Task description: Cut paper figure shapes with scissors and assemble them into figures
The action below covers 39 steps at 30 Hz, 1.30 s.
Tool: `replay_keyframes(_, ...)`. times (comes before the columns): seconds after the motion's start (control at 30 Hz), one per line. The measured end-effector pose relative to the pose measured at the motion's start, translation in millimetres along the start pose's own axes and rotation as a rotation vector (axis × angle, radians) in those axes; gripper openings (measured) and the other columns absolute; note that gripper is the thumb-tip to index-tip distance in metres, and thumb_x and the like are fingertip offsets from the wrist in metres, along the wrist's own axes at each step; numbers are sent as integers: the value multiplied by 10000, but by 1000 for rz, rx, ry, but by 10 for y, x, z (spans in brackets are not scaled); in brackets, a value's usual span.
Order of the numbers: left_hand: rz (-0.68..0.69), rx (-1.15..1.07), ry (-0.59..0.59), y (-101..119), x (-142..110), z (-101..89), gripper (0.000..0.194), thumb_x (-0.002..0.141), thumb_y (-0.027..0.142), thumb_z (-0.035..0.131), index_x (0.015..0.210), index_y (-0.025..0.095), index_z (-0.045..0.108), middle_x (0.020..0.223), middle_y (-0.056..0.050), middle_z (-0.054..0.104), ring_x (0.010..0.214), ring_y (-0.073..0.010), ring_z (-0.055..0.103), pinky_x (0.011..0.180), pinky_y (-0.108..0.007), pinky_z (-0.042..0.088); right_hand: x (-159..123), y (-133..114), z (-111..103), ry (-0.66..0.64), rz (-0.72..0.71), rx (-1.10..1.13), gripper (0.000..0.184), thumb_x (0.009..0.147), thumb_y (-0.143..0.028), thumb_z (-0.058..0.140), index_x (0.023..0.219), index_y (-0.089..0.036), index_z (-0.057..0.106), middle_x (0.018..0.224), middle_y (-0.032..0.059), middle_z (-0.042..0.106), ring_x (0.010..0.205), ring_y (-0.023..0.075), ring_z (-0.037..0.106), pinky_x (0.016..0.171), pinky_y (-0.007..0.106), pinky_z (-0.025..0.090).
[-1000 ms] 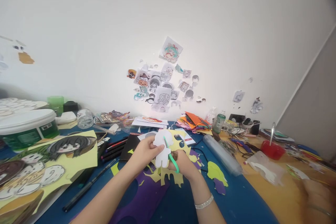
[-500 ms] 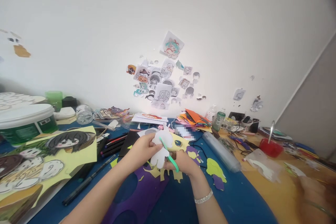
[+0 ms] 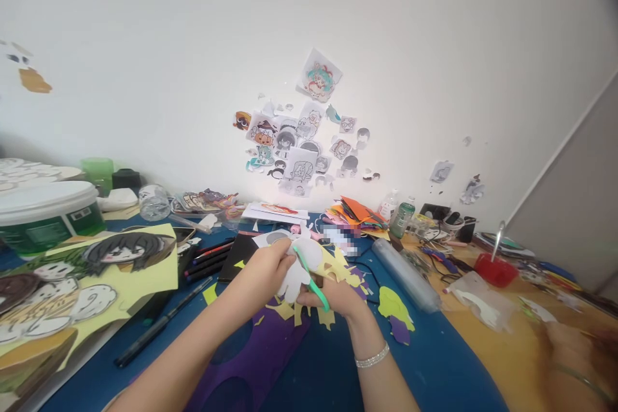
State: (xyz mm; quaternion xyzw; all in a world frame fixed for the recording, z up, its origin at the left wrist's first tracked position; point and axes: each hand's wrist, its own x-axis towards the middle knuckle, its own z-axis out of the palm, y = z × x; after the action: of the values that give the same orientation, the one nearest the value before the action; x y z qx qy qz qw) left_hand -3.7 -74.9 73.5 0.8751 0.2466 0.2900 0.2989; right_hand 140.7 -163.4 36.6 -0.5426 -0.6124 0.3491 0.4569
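Note:
My left hand (image 3: 276, 265) pinches a white paper cutout (image 3: 293, 283) with a rounded, lobed outline. Green-handled scissors (image 3: 316, 290) are in my right hand (image 3: 333, 296), their upper part lying against the cutout; whether the blades are apart I cannot make out. Part of the cutout is hidden behind my left fingers. Below both hands lie yellow paper scraps (image 3: 326, 318) and a purple sheet (image 3: 270, 341) with round holes, on a blue mat (image 3: 333, 360).
Left are yellow sheets with drawn characters (image 3: 149, 283), a black pen (image 3: 159, 328) and a white-lidded tub (image 3: 48, 219). A clear plastic roll (image 3: 405, 277) and a red container (image 3: 496, 270) stand right. Another person's hand (image 3: 570, 341) rests at the far right.
My left hand has shifted its hold higher on the cutout, and the cutout has turned slightly. The scissors stay in my right hand. The view has tilted a little.

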Motion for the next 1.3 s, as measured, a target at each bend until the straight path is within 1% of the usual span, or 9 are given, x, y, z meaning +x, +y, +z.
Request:
replay_keyframes(0.37,1,10,19,69,-33,-26,104,751,271,401,665,219,426,545,12,479,538,-176,466,527,-253,284,3,48,6,40,20,-16,480,561,-350,737,975,-188,555,629,-32,513,598,129,487,546,234,437)
replay_keyframes(0.57,-20,35,14,69,-37,-34,147,776,296,366,732,199,467,585,2,523,563,-176,494,523,-256,323,-4,-28,44,79,-16,11,501,543,-355,745,990,-200,578,678,-14,593,617,143,522,578,254,462)
replay_keyframes(0.67,-72,-160,0,75,-37,-29,213,770,351,402,821,174,509,666,-24,584,605,-184,543,533,-262,376,4,-34,65,119,-61,100,401,548,-345,737,895,-181,620,681,2,614,601,147,530,548,248,450)
replay_keyframes(0.77,-132,-519,-117,101,-41,-33,341,738,424,478,926,143,524,704,-41,617,611,-186,581,546,-270,430,10,0,55,164,-68,124,266,546,-309,730,729,-143,633,607,-2,594,573,142,519,534,237,429)
replay_keyframes(0.83,-164,-720,-205,118,-47,-43,388,714,442,526,944,129,533,715,-51,633,600,-171,588,565,-271,450,8,17,35,194,-95,126,250,535,-280,725,715,-137,627,595,-11,584,584,139,517,563,237,427)
replay_keyframes(0.9,-189,-807,-256,124,-52,-53,362,698,431,560,890,124,556,695,-50,637,564,-147,577,575,-263,453,1,14,13,228,-132,118,244,538,-259,708,732,-140,621,593,-18,576,598,135,512,591,239,425)
replay_keyframes(1.03,-199,-625,-241,102,-46,-54,283,680,403,574,705,121,573,570,-30,600,514,-148,550,539,-258,434,-17,-21,-11,221,-139,98,133,605,-238,636,684,-136,605,518,-37,519,534,110,466,556,227,407)
replay_keyframes(1.2,-42,-343,70,104,-34,-57,328,690,392,544,893,143,613,874,-69,657,783,-226,591,640,-287,454,-3,31,0,150,-146,183,213,556,-183,646,760,-139,602,655,-21,564,585,113,491,529,208,404)
replay_keyframes(1.3,-58,-280,32,126,-40,-75,288,683,385,536,792,135,629,802,-62,659,728,-228,592,594,-282,448,7,95,4,195,-137,155,159,576,-166,633,725,-144,580,620,-26,554,555,103,478,502,198,393)
